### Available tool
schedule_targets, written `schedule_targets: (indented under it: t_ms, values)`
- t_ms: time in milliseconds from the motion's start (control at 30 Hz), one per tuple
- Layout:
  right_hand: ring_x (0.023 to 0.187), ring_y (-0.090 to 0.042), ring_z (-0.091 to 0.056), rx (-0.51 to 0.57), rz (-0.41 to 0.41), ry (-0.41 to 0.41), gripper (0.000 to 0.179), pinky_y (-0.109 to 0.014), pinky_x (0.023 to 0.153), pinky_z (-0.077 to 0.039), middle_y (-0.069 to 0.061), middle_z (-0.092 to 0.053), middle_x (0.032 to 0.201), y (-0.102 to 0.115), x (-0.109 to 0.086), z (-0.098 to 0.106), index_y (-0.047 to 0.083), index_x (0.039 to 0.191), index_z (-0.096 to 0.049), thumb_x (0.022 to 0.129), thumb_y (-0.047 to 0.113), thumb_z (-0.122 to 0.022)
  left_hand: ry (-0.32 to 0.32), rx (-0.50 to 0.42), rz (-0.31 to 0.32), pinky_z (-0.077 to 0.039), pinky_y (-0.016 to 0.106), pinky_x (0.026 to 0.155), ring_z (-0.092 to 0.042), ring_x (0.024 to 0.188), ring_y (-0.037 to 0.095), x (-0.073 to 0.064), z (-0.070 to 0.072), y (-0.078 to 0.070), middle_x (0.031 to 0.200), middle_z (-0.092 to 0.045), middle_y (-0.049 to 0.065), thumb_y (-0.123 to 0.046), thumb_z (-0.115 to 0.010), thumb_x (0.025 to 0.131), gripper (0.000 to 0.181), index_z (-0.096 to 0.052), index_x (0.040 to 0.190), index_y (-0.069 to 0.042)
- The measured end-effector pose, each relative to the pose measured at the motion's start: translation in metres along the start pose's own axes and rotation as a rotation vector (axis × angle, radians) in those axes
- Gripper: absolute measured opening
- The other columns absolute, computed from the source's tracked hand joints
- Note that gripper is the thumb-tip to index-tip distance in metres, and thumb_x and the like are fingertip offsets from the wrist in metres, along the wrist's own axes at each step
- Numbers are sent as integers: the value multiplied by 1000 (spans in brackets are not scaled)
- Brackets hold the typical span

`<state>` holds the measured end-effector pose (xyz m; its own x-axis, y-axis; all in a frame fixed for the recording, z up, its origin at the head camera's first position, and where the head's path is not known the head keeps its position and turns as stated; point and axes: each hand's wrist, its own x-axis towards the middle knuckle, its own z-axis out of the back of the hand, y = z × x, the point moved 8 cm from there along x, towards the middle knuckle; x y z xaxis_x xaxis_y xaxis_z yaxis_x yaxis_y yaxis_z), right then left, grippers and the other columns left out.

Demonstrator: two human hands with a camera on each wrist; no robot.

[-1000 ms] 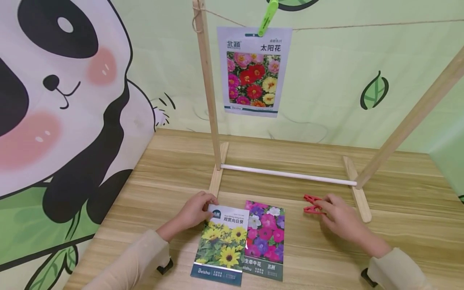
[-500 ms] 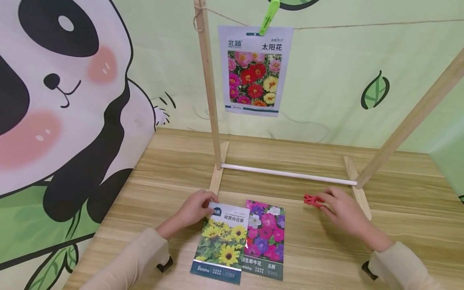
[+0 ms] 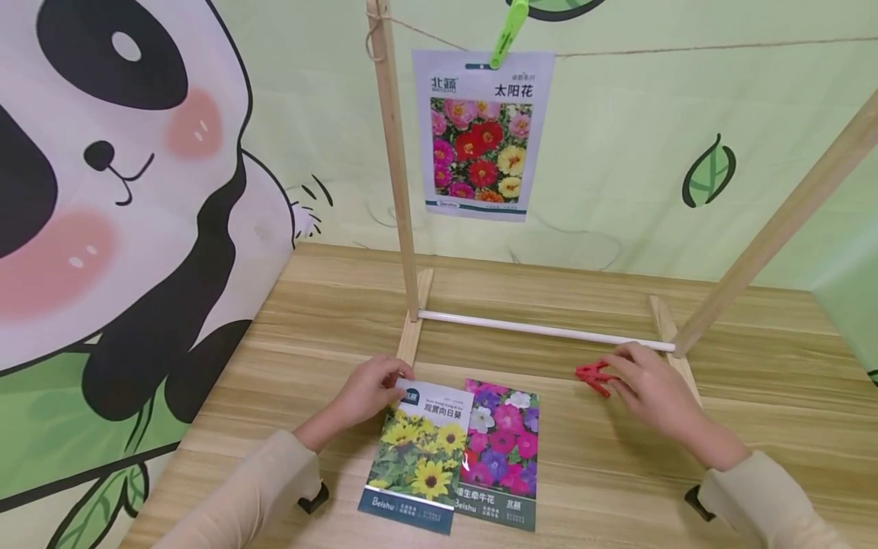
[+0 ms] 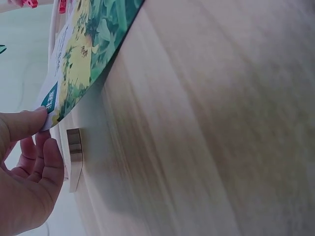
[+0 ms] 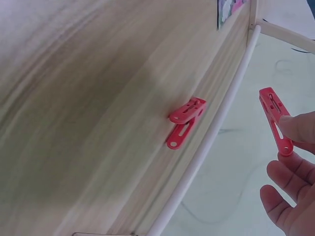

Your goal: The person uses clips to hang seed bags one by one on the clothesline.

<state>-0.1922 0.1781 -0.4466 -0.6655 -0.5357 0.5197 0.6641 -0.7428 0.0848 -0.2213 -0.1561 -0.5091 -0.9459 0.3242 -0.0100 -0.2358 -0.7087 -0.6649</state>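
My left hand (image 3: pixel 370 390) pinches the top left corner of a seed packet with yellow sunflowers (image 3: pixel 418 465). In the left wrist view this packet (image 4: pixel 81 54) bends and its corner is raised off the table. It overlaps a second packet with pink and purple flowers (image 3: pixel 504 450), which lies flat. Between thumb and fingers my right hand (image 3: pixel 648 389) holds a red clothespin (image 5: pixel 274 120). Another red clothespin (image 5: pixel 186 123) lies on the table below it. On the twine, a green clothespin (image 3: pixel 509 34) holds up a white flower packet (image 3: pixel 480 145).
A wooden frame stands behind the hands, with a left post (image 3: pixel 396 168), a right post (image 3: pixel 775 229) and a white bar (image 3: pixel 549 330) low between them. Twine (image 3: pixel 686 49) runs across its top. A panda-print wall (image 3: pixel 617 191) rises behind the table (image 3: pixel 329 297).
My right hand has lifted slightly with its red clothespin, which now overlaps the other one in the head view. My left hand has moved the sunflower packet slightly away from me.
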Motion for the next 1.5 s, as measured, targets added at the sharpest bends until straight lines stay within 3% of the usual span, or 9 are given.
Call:
schedule_targets:
  t_ms: [633, 767, 833, 900, 967, 1067, 1167, 1233, 1500]
  values:
    - [74, -25, -54, -5, 11, -34, 29, -37, 61, -46, -15, -58, 85, -1, 9, 12, -4, 94, -65, 68, 4, -73, -49, -65, 8, -43, 23, 64, -48, 71, 13, 1, 12, -4, 75, -51, 3, 0, -66, 75, 18, -64, 89, -12]
    - [74, -25, -54, 0, 8, -43, 46, -37, 60, -46, -15, -59, 85, -2, 10, 13, -3, 95, -66, 91, 38, -43, -57, -83, -8, -44, 22, 64, -48, 70, 12, 2, 14, -7, 75, -51, 3, 0, -66, 75, 18, -64, 89, -11]
    - [73, -25, -54, 2, 7, -50, 67, -37, 59, -46, -14, -59, 85, -2, 11, 15, -2, 95, -66, 91, 46, -19, -59, -90, -21, -45, 22, 64, -49, 70, 12, 2, 15, -8, 75, -51, 3, 0, -66, 75, 18, -64, 90, -10]
    - [72, -24, -54, 4, 7, -56, 68, -37, 58, -46, -13, -59, 85, -2, 12, 16, -1, 94, -66, 91, 48, -18, -57, -99, -29, -45, 21, 64, -49, 70, 12, 2, 16, -9, 74, -51, 4, 0, -66, 75, 18, -64, 90, -10]
    - [72, -23, -54, 11, 8, -56, 66, -36, 59, -45, -12, -58, 85, -2, 13, 17, -1, 95, -65, 91, 46, -20, -50, -109, -25, -45, 21, 63, -49, 69, 12, 3, 17, -9, 75, -51, 3, 0, -66, 75, 18, -64, 90, -10]
    - [73, -23, -54, 17, 11, -59, 33, -36, 60, -46, -12, -58, 85, -2, 15, 18, 0, 95, -65, 89, 29, -53, -36, -132, -6, -45, 22, 63, -49, 69, 13, 3, 18, -10, 75, -50, 4, 0, -65, 76, 18, -64, 91, -10]
    - [73, -24, -54, 20, 13, -67, 30, -36, 60, -46, -12, -58, 86, -3, 16, 20, -1, 96, -65, 67, 2, -74, -23, -154, 12, -44, 22, 62, -48, 68, 13, 4, 20, -12, 75, -50, 4, 0, -65, 76, 18, -64, 91, -10]
    - [73, -24, -54, 17, 15, -75, 40, -35, 59, -46, -13, -58, 86, -3, 17, 20, -1, 95, -65, 57, -6, -75, -16, -164, 18, -44, 21, 62, -48, 68, 13, 4, 21, -13, 75, -50, 4, -1, -65, 76, 18, -64, 92, -10]
    - [73, -24, -54, 4, 12, -73, 38, -35, 58, -45, -14, -59, 86, -3, 23, 23, -3, 96, -66, 58, -6, -75, -6, -190, 44, -42, 19, 60, -46, 67, 13, 7, 22, -12, 77, -51, 4, -3, -64, 78, 17, -64, 93, -9]
